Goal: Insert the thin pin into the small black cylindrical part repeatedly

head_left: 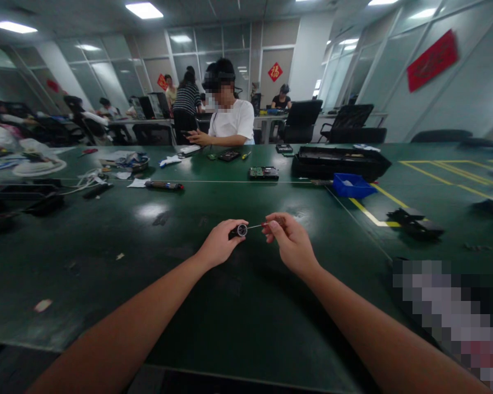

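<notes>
My left hand [219,244] is closed around a short black cylinder [241,230], whose round, silver-rimmed end faces right. Between the thumb and fingers of my right hand [291,241] is a thin screwdriver [255,226]; a bit of red shows where its handle begins, and most of the handle is hidden. Its metal shaft points left, and the tip reaches the cylinder's rim. Whether the tip sits in a screw is too small to tell. Both hands are just above the green tabletop [246,317].
Ahead lie a circuit-board drive [263,173], a long black tray [340,163], a blue bin [353,186] and a dark cylindrical tool [164,186]. Black parts [417,222] sit to the right by yellow tape. Across the table sits a person in white [234,120].
</notes>
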`<move>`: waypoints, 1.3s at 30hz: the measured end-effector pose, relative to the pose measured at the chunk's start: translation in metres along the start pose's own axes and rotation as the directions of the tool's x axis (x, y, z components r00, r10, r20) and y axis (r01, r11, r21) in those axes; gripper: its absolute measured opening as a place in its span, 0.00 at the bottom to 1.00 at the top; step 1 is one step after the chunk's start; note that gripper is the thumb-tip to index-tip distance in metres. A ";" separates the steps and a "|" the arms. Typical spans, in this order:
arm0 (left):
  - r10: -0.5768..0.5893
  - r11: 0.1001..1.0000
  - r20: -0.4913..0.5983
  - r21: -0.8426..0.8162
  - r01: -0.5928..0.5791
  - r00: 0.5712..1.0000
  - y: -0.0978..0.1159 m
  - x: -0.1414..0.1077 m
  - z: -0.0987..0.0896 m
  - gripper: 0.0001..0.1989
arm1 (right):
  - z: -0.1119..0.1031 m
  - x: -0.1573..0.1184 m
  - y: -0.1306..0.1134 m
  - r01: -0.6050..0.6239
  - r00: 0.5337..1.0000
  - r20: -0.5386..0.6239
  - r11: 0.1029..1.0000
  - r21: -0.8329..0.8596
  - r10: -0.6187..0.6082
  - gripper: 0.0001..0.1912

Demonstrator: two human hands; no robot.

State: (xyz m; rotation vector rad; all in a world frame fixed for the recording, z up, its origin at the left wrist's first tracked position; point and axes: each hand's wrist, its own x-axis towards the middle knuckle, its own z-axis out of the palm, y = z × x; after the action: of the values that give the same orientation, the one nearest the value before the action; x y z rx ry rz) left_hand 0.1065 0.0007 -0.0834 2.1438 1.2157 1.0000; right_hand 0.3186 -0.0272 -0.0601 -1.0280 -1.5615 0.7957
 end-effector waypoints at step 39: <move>0.013 1.000 0.012 0.029 -0.013 1.000 -0.004 0.001 -0.004 0.19 | -0.002 -0.003 -0.018 0.049 0.997 0.080 0.923 -0.381 -0.020 0.16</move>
State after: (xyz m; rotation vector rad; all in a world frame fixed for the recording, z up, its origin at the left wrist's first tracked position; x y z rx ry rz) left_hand 0.1016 0.0034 -0.0829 2.1792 1.2190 0.9795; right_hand 0.3166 -0.0374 -0.0451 -1.2580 -1.8404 0.5162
